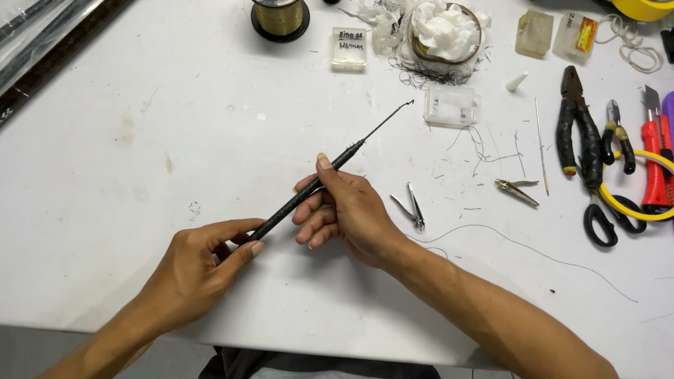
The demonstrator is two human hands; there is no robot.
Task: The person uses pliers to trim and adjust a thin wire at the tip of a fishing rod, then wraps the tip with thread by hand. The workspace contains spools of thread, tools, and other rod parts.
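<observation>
Both hands gripped the thin black rod tip section (316, 183) just above the white counter (94, 211).
Left hand (198, 271) was pinched shut on the butt end; right hand (343, 207) was closed around mid-shaft, thumb lying along it. Best kept supported near the fine tip, no bending load; forearms came in low, wrists straight.

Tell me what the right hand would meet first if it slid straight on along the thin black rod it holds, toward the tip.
Past the rod, the right hand would probably first meet the small clear plastic box; depth is unclear.
</observation>
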